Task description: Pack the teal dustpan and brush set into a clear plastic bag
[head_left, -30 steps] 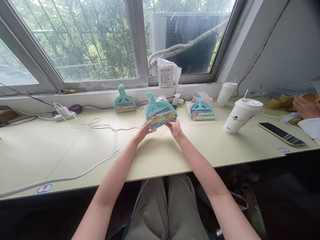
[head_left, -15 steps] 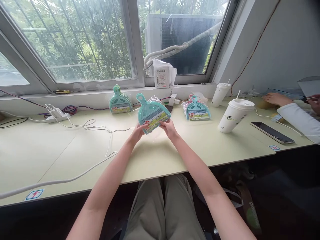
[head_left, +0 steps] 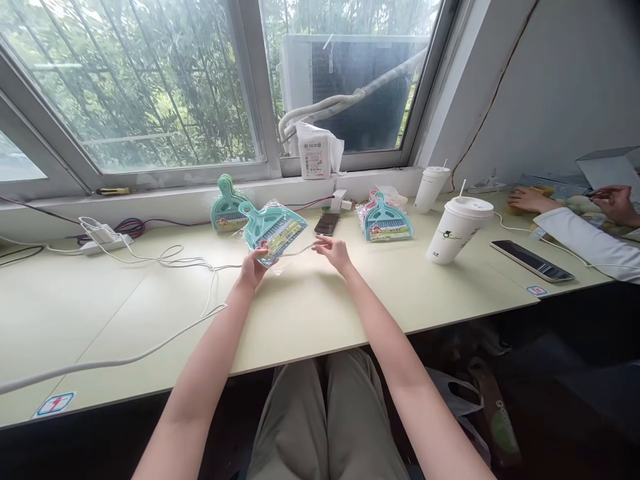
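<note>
My left hand [head_left: 254, 268] is closed on the lower left edge of a teal mini dustpan and brush set [head_left: 275, 230] in clear plastic, tilted to the right above the desk. My right hand [head_left: 334, 253] is off the set, a little to its right, fingers loosely apart with nothing visible in them. Its fingertips are near a white cable [head_left: 301, 251]; whether they touch it I cannot tell. Behind the held set stands a stack of similar sets [head_left: 230, 205] against the wall. Another stack, teal and pink [head_left: 386, 219], leans there to the right.
A phone [head_left: 327, 224] lies beyond my right hand. Two white lidded cups [head_left: 457, 230] with straws stand at right, near a second phone [head_left: 533, 260]. Loose cables and a power strip [head_left: 106, 243] lie at left. A co-worker's sleeve [head_left: 575, 220] and hands are at far right.
My right hand has let go of the dustpan and brush set. My left hand has carried the set leftward and turned it clockwise. The phone behind it now shows more.
</note>
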The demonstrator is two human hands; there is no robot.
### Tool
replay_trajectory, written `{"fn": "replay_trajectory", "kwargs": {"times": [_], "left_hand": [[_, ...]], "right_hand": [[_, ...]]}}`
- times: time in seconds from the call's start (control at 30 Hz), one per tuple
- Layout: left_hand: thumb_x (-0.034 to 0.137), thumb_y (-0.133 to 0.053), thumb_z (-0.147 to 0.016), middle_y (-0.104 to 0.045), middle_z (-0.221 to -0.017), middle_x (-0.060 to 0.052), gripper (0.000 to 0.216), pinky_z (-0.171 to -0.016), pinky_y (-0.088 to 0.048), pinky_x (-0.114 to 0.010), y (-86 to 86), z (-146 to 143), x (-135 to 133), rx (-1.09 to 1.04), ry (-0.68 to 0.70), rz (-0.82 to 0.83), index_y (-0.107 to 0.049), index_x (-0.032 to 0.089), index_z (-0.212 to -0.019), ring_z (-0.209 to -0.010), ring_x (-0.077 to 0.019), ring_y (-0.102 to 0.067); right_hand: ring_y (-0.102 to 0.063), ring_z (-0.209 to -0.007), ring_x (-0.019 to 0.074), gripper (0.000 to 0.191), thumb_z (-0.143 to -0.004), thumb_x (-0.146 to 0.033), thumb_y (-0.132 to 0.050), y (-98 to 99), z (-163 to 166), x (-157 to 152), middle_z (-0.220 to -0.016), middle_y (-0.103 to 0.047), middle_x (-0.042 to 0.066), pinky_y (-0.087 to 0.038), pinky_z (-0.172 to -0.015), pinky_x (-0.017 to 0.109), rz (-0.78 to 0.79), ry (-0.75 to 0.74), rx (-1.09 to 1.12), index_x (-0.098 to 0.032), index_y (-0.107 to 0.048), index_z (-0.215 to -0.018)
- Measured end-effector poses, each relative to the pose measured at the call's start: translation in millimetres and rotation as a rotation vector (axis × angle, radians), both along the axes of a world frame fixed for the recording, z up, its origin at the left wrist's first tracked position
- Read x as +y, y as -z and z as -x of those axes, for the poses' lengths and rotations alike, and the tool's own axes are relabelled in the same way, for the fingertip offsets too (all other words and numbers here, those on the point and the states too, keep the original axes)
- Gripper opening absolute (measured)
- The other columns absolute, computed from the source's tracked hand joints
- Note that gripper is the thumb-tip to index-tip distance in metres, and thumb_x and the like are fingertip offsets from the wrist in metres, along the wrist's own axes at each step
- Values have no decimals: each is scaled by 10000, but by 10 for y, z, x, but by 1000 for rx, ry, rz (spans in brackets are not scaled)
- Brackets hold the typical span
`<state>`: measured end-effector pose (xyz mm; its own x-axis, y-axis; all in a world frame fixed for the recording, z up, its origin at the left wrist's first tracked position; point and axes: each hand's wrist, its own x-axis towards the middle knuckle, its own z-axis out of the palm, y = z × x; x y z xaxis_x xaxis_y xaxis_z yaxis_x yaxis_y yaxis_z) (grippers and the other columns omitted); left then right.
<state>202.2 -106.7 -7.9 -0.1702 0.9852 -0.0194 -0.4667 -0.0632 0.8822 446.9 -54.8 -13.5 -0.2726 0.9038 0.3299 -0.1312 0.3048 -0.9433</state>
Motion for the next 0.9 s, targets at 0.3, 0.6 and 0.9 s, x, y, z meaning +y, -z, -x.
{"fn": "replay_trajectory", "kwargs": {"times": [0.3,0.6,0.9], "left_hand": [[162,-581,-694,-687,-1078,-130,465,-720,-596,-342,19,64,-19,66,76,68,-567,117,-1157,-974,-298,-685],[194,-675,-703,-693,-1067,-156,438,-601,-593,-300,52,103,-21,227,388,162,-624,127,-1133,-908,-286,-696],[240,-693,-756,-708,-930,-169,482,-552,-564,-302,17,28,-109,364,550,159,-577,78,-1195,-692,-234,-693]], "right_hand": [[-270,-1429,222,426,-851,-159,-607,-79,173,-257,-1464,-445,-38,-218,-1187,435,-567,313,-370,-375,-624,-1217],[-505,-1099,252,113,-857,-335,-638,36,224,-213,-1027,-672,31,-279,-1081,457,-457,439,-332,-302,-736,-815],[-542,-1095,235,57,-825,-260,-646,182,158,22,-1098,-578,81,-404,-1020,402,-389,384,-322,-213,-676,-811]]}}
